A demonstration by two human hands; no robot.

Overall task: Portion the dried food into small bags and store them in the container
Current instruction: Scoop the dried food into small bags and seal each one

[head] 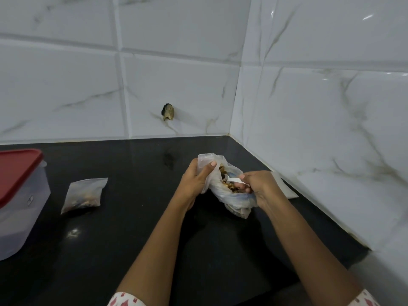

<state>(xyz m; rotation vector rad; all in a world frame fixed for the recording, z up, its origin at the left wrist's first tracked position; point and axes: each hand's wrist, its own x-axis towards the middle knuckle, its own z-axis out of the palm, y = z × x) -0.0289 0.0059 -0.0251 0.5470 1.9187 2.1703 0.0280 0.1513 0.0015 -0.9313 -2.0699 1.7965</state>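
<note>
At the centre right of the frame, a thin, crinkled translucent plastic bag (pixel 229 195) of dried food (pixel 227 183) sat above the black, glossy counter (pixel 136 228). The left hand (pixel 195 180) had its grip closed on the bag's upper edge, holding the mouth open. The right hand (pixel 261 186) pinched the handle of a white plastic spoon (pixel 235 180) whose bowl reached into the brown and dark mixed pieces. Left of centre, a small flat bag (pixel 85 194), already filled with dark food, lay on the counter. At the left edge stood a frosted rectangular container (pixel 19 213) with a red lid (pixel 17 171). A flat pale sheet (pixel 287 188), perhaps more bags, lay behind the right hand. White marble-veined tiles (pixel 320 107) met in a corner, with a chipped hole (pixel 168 111) in the back wall.
</note>
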